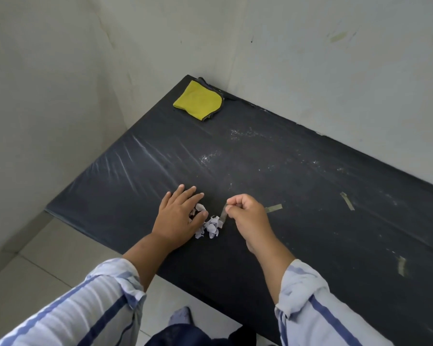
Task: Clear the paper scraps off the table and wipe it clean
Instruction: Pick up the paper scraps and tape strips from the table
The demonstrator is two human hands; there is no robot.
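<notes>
One heap of paper scraps (209, 227) is seen mid-frame on the black table (298, 171).
The left hand (179, 218) is laid flat, fingers spread, hiding some scraps; one grey strip (223, 216) is pinched by the right hand (248, 214). One yellow cloth (199, 99) is placed upper left.

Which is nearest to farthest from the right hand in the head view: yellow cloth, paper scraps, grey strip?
1. Grey strip, pinched by the right hand.
2. Paper scraps, just to its left.
3. Yellow cloth, in the far corner.

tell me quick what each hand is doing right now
Left hand: open, flat by the paper scraps.
Right hand: pinching a thin strip.
</notes>
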